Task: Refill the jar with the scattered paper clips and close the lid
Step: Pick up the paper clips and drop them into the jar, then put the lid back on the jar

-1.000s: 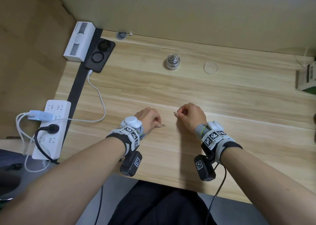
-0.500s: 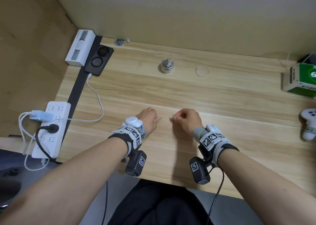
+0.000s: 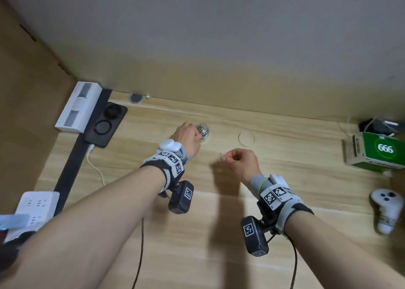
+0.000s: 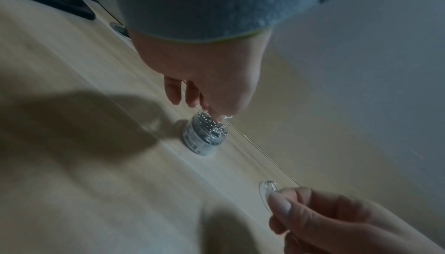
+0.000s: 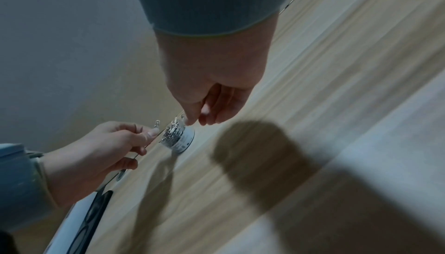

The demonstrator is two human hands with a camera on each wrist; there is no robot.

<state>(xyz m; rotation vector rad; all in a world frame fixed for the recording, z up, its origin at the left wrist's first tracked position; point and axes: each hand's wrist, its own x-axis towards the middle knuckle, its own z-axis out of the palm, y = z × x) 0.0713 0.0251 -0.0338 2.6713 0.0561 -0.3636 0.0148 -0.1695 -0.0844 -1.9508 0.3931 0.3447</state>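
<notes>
A small clear jar (image 3: 203,131) (image 4: 204,136) (image 5: 179,138), heaped with silver paper clips, stands open near the back of the wooden desk. Its round clear lid (image 3: 246,138) (image 4: 267,186) lies flat to the jar's right. My left hand (image 3: 192,133) (image 4: 216,114) (image 5: 150,132) is at the jar's left rim, pinching one paper clip (image 5: 157,123) just beside the opening. My right hand (image 3: 226,157) (image 5: 192,122) hovers in front of the lid and pinches another paper clip (image 3: 222,155) between thumb and forefinger.
At the left are a white power strip (image 3: 37,203), a black charging pad (image 3: 105,124), a white box (image 3: 77,106) and a white cable (image 3: 96,168). A green carton (image 3: 381,152) and a white controller (image 3: 385,209) sit at the right edge.
Both hands have risen from the front-middle of the desk and moved back toward the jar, each with a clip. The left hand now reaches the jar; the right trails near the lid.
</notes>
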